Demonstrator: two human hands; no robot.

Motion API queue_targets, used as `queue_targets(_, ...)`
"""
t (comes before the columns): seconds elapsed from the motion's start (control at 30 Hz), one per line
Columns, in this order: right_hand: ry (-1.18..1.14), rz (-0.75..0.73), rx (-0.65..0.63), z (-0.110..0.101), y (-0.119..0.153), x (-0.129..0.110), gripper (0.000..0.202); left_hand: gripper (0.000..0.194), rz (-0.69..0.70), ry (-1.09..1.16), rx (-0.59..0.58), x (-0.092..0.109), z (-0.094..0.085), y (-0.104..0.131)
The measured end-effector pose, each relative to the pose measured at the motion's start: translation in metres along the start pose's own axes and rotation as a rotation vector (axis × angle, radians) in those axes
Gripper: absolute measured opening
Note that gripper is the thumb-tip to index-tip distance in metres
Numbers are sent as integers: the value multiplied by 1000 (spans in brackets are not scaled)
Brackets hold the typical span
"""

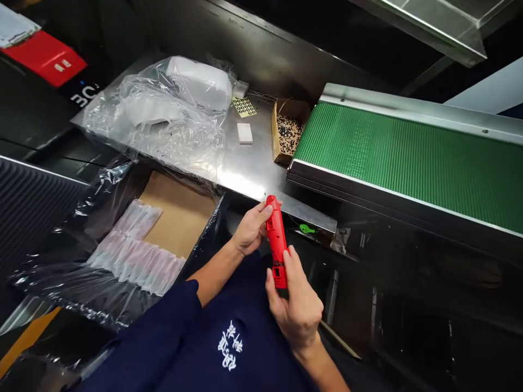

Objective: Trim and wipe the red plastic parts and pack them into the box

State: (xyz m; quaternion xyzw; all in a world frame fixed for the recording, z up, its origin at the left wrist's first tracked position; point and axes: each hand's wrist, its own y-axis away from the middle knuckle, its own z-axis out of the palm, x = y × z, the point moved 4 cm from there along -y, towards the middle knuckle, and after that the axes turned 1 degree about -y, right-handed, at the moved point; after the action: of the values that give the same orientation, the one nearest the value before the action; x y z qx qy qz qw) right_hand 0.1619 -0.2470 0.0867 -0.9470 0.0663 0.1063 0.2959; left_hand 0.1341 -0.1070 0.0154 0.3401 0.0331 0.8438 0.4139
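A long red plastic part is held in front of my body, slightly tilted, its small dark openings facing up. My left hand grips its upper end, with the thumb on top. Around its lower end are the fingers and thumb of my right hand. Just beyond it is the metal table, where a small white block lies near a yellow sheet of round black stickers. A cardboard box of small black pieces stands to their right.
Clear plastic bags cover the table's left side. Below them, a plastic-lined box holds several wrapped pinkish items. A green conveyor belt runs along the right. A bright green object lies under the table's front edge.
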Motion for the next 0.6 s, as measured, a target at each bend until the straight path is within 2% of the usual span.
queue_targets(0.13,-5,-34,-10,-4,0,-11,74,56,-65,124,-113,-8,6,-2)
queue_targets(0.3,-17,-62,-35,-3,4,-17,76,52,-13,162,-202,9,10,2)
queue_targets(0.47,-50,-78,-46,-3,3,-21,74,55,-15,101,-207,29,14,8)
queue_targets(0.6,-64,-61,-25,-2,0,-23,71,51,-50,105,-163,31,12,9)
